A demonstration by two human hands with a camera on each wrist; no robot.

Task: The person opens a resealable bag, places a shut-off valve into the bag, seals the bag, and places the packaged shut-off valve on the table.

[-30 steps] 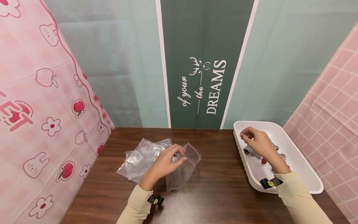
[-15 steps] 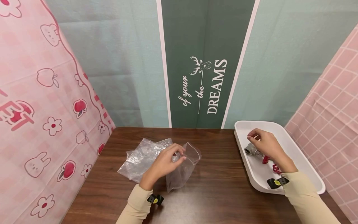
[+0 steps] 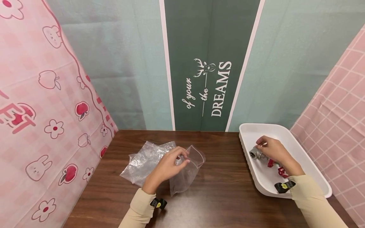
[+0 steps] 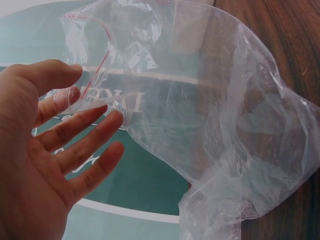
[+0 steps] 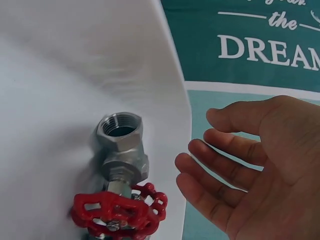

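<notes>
At the left centre of the table, my left hand holds a clear zip-lock bag by the edge of its mouth. In the left wrist view the bag spreads wide, with a red line along its zip, and its film runs by the thumb and index finger. Over the white tray, my right hand has loosely bent fingers with nothing between them. Close by its fingertips lies a metal gate valve with a threaded end; the right wrist view shows its red handwheel.
More clear plastic bags lie stacked under and left of my left hand. Another red handwheel shows in the tray below the right wrist. The wooden table ends at a green printed cloth behind; pink cloth hangs at both sides.
My right hand has moved to the right and then down towards the metal valve, uncovering the red handwheels. The left hand and its bag have stayed in place.
</notes>
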